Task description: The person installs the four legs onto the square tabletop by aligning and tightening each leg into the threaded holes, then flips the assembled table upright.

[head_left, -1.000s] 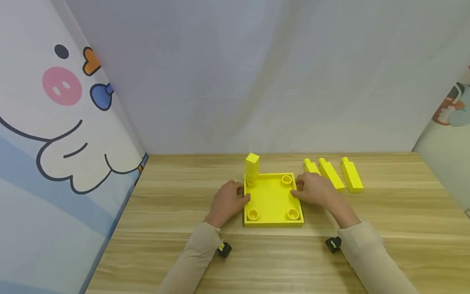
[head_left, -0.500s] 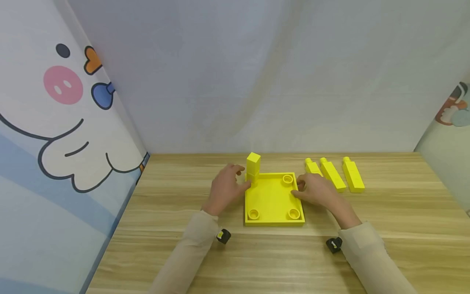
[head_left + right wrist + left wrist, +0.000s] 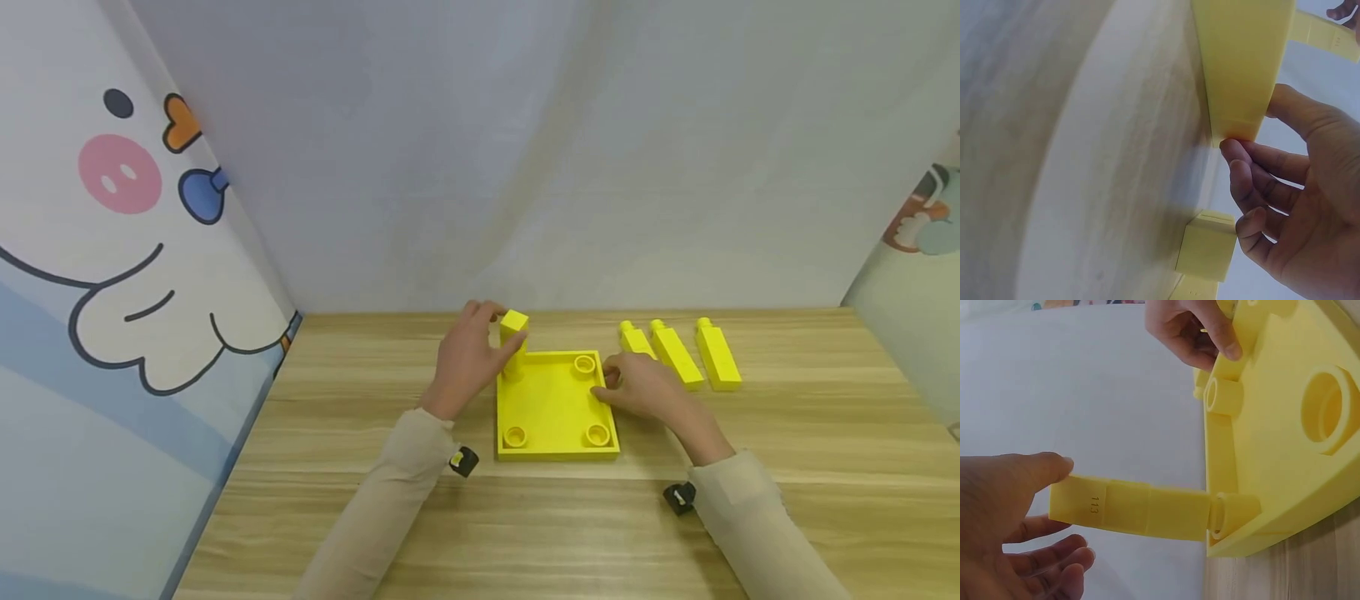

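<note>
A yellow square panel (image 3: 555,408) with raised edges and a round socket at each corner lies flat on the wooden table. One yellow square post (image 3: 1125,503), marked 113, stands upright at the panel's far left socket; a thin gap shows at the joint in the left wrist view. My left hand (image 3: 468,358) pinches this post near its top between thumb and index finger, the other fingers curled beside it. On the panel's right side, my right hand (image 3: 641,387) grips the edge, with the thumb inside and fingertips outside, as the right wrist view (image 3: 1310,175) shows.
Three more yellow posts (image 3: 717,354) with round pegs lie behind and right of my right hand, one partly hidden by it. A pale curtain (image 3: 562,167) hangs behind the table. Black wrist cameras (image 3: 465,461) sit under both cuffs.
My left hand has left the panel's left edge, moved up and away from me, and taken hold of the post's top. The right hand keeps its grip on the panel.
</note>
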`<control>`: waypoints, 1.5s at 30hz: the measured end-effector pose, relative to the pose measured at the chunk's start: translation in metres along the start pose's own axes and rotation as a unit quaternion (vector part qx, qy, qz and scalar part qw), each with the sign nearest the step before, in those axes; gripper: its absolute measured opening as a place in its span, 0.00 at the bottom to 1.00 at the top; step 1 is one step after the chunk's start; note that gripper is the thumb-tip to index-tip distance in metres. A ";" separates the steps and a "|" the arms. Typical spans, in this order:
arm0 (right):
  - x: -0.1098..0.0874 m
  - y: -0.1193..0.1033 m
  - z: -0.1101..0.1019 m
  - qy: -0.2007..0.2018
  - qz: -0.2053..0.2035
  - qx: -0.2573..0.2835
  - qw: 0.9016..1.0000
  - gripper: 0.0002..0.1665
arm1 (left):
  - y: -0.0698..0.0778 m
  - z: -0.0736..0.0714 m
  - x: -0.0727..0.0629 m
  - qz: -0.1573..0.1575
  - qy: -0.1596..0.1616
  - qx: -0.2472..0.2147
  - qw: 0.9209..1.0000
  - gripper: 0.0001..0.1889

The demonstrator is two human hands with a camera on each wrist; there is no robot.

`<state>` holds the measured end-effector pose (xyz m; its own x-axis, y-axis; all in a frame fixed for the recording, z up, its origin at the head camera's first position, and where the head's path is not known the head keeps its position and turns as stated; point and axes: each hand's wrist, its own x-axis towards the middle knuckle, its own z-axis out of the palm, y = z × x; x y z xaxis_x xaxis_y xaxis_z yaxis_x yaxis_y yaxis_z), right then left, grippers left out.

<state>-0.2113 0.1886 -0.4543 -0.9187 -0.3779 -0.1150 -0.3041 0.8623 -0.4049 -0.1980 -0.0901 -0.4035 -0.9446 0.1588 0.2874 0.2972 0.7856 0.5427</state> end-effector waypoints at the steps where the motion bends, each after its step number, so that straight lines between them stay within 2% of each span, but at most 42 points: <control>1: 0.000 0.000 0.000 0.000 -0.001 0.001 1.000 0.15 | 0.000 0.000 0.000 0.006 0.003 0.001 1.000 0.23; 10: 0.001 0.000 -0.001 0.002 -0.004 0.006 1.000 0.15 | -0.002 -0.007 -0.001 0.068 -0.023 0.023 0.997 0.20; 15: 0.001 -0.001 -0.001 -0.005 -0.001 0.006 1.000 0.16 | -0.004 -0.009 -0.003 0.088 -0.052 0.012 0.995 0.22; 18: 0.001 -0.002 -0.001 -0.010 0.003 0.004 1.000 0.16 | -0.003 -0.009 -0.003 0.074 -0.068 -0.006 0.995 0.25; 21: 0.001 -0.003 -0.001 -0.005 0.005 -0.002 1.000 0.16 | 0.000 -0.007 -0.002 0.048 -0.064 -0.013 0.997 0.30; 24: 0.000 -0.004 -0.001 -0.002 0.006 -0.004 1.000 0.16 | 0.002 -0.002 -0.001 0.019 -0.032 -0.001 0.999 0.33; 27: 0.000 -0.004 0.001 -0.002 0.004 -0.004 1.000 0.16 | 0.001 0.002 -0.002 0.002 0.005 0.008 1.000 0.30; 29: 0.000 -0.004 0.002 0.000 0.003 -0.003 1.000 0.16 | 0.000 0.003 -0.002 0.004 0.021 0.008 1.000 0.27; 32: 0.000 -0.005 0.002 0.004 0.003 0.001 1.000 0.17 | -0.002 0.002 -0.003 0.015 0.025 0.005 1.000 0.22; 38: 0.000 -0.006 0.002 0.007 0.009 0.004 1.000 0.16 | -0.003 -0.003 -0.005 0.035 0.000 0.012 0.999 0.20; 45: -0.001 -0.007 0.005 0.003 0.026 0.004 1.000 0.16 | -0.002 -0.005 -0.005 0.057 -0.023 0.002 0.998 0.21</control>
<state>-0.2073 0.1811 -0.4559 -0.9346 -0.3311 -0.1304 -0.2542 0.8777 -0.4062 -0.1936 -0.0958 -0.4021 -0.9099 0.2746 0.3111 0.4030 0.7630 0.5054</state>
